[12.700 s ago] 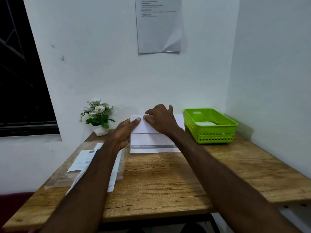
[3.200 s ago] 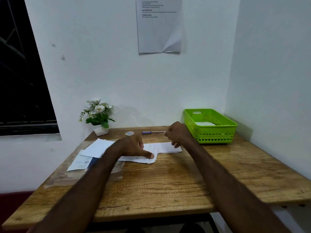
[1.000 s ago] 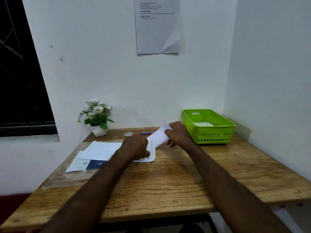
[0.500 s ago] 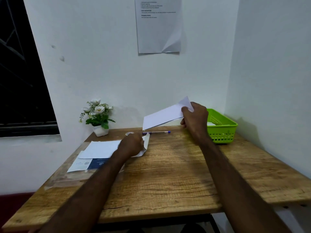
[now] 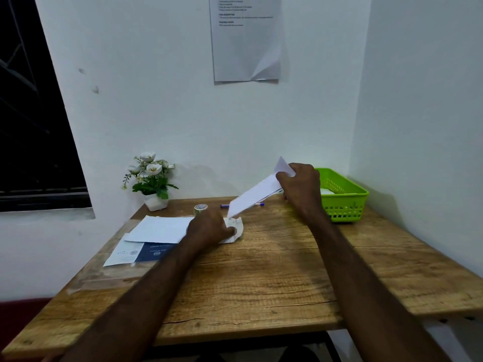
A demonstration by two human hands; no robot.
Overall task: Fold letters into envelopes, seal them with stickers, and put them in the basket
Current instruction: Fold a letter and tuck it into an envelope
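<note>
Since half a second ago, the right hand [image 5: 300, 188] has tipped its envelope [image 5: 254, 195] lower toward seven o'clock, its free corner now just above the left hand [image 5: 210, 227].

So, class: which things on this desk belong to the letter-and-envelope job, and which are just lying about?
Job: white paper held up in right hand; paper under left hand; sticker roll; green basket; sheets.
Lying about: flower pot; pen; wall notice.

Your bench's [image 5: 261, 278] near half lies free; papers [image 5: 159, 229] crowd its left edge, the basket [image 5: 342, 202] blocks its far-right corner.
</note>
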